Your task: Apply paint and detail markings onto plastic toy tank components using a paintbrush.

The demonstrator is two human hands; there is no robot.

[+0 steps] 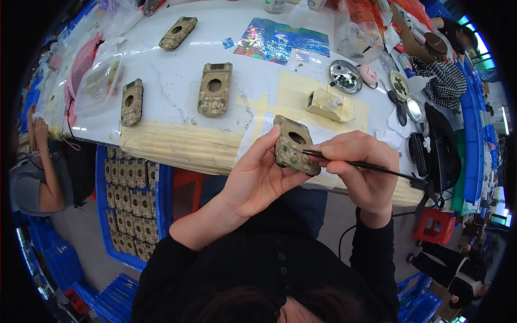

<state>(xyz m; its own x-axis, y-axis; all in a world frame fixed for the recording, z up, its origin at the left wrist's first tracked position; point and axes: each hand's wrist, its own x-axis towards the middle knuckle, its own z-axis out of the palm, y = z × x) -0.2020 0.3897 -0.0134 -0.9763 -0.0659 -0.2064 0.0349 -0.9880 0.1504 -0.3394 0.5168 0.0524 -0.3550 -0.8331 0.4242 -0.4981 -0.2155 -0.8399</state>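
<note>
My left hand [253, 183] holds a small model tank hull [291, 153] in tan, brown and green camouflage, tilted, with a round dark hole in its top. Fingers and thumb grip it by its edges, above the table's front edge. In my right hand [369, 164] is a pair of black tweezers [371, 167], pinched between thumb and fingers. Their tips meet the hull just below the hole; whether they hold a tiny piece cannot be made out. Three similar hulls stand apart on the table: one upright [214, 97], one at the left [132, 102], one farther back [177, 33].
A yellowish taped block [327, 105] sits beyond my right hand. Near it a round metal dish [333, 69] holds dark green bits. A shiny holographic sheet [280, 39] lies farther back. Below left, a blue crate [101, 207] holds many hulls. A person [43, 180] is at the left.
</note>
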